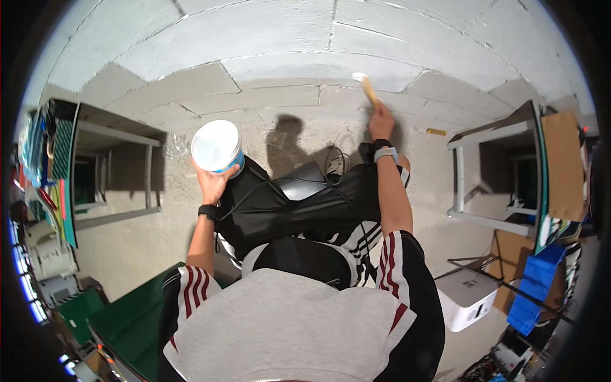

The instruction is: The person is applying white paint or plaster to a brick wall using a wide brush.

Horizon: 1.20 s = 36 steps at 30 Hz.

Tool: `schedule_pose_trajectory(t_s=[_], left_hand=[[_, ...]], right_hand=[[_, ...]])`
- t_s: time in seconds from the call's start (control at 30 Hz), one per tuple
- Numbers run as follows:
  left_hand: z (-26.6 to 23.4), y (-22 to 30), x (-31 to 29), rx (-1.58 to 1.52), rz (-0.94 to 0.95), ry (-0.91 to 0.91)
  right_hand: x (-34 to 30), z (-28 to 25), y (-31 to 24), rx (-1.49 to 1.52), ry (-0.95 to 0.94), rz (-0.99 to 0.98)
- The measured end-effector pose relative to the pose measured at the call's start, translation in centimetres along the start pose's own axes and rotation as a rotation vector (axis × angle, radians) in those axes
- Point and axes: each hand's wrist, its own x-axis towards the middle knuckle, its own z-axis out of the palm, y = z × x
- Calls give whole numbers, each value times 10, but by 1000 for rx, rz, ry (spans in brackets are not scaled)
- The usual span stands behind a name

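Observation:
My left hand (214, 183) is wrapped round a white tub (238, 159) with a blue band, which holds white paint and tilts a little above my left knee. In my right hand (382, 123) is a paintbrush (370, 93) with a yellowish wooden handle. Its white bristle end touches the block wall (273, 67) in front of me. White paint covers the wall's upper part, while a lower band of blocks shows bare grey. Both my wrists wear dark bands, and the right one also has a light strap.
Metal-framed tables stand on the left (114, 221) and right (493, 223). A white box (468, 296) sits on the floor at the lower right, near a blue bin (538, 290). Green panels (130, 321) lie behind my left side. A small yellow object (436, 132) rests near the wall's foot.

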Motion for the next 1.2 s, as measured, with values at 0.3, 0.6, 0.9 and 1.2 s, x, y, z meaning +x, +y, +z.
schedule_pose_trajectory(t_s=[0.3, 0.6, 0.9, 1.2], left_hand=[[0, -15, 10, -171, 75, 12], [-24, 10, 10, -235, 161, -51], [-51, 89, -17, -328, 395, -76], [-60, 123, -30, -298, 591, -27]], right_hand=[[54, -154, 4, -197, 366, 276], [-1, -203, -216, 470, -363, -9], [-61, -181, -353, 323, -450, -503], [-122, -178, -404, 425, -830, -447]])
